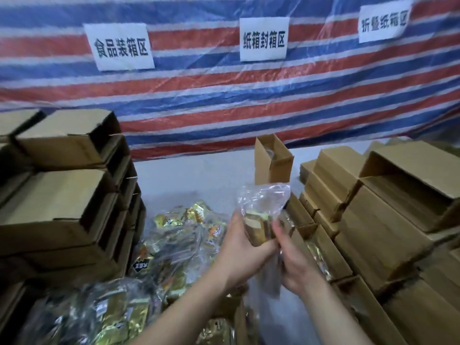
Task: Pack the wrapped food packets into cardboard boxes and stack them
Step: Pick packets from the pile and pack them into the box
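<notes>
— While both hands meet over the middle of the table, where does the wrapped packet [261,220] sit?

— It stands between them, above the white table [199,180]. The left hand [245,247] grips it from the left and below, thumb up along its side, fingers curled under the bottom. The right hand [296,257] closes on its lower right edge, fingers curled round the clear wrap that hangs down there. The loose plastic top of the packet rises above both hands, crumpled and open-looking.

— And what lies nearest to it?

— Just left and below is a heap of gold-foil packets [179,235] in clear bags, spreading toward the near edge. Right of the hands lies a row of cardboard boxes [326,247]; one shows gold foil inside its open side. Behind the packet an upright box [272,160] stands alone with its top flaps open; something dim is inside, too blurred to name.

— Farther out?

— On the left, a stack of boxes [64,190] lies on its sides, open ends facing right. On the right, a taller pile of boxes [398,195] has an open one on top. Behind everything hangs a red, white and blue striped tarp [224,95] bearing three white paper signs [263,39] with printed characters.
</notes>
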A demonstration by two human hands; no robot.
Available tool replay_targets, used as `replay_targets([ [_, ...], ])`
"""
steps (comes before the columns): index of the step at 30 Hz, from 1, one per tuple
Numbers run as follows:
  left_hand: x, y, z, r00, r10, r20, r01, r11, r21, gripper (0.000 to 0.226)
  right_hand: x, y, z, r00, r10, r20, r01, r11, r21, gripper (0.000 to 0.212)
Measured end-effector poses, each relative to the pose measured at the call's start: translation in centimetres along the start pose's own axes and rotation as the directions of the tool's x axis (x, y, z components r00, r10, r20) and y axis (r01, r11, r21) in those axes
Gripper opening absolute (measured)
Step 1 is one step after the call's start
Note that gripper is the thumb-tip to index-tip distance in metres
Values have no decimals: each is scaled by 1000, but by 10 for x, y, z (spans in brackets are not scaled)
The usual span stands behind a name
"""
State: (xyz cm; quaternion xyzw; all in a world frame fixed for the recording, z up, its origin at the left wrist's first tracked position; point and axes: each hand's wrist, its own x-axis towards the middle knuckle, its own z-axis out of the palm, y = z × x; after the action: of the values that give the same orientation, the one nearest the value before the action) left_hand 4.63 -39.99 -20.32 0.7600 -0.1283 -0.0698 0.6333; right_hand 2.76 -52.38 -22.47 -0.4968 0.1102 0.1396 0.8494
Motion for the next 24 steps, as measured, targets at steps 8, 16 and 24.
replay_targets([
  [8,-17,17,-87,973,109,202,-205,803,559,88,-5,2,51,968,8,252,34,986,-165,57],
  [16,-39,6,-155,972,-172,160,182,982,-47,87,-6,22,65,938,181,297,-87,949,-304,76],
  [24,-47,-6,-170,976,-200,82,215,931,-295,41,-7,44,82,765,379,520,-277,923,-266,82],
])
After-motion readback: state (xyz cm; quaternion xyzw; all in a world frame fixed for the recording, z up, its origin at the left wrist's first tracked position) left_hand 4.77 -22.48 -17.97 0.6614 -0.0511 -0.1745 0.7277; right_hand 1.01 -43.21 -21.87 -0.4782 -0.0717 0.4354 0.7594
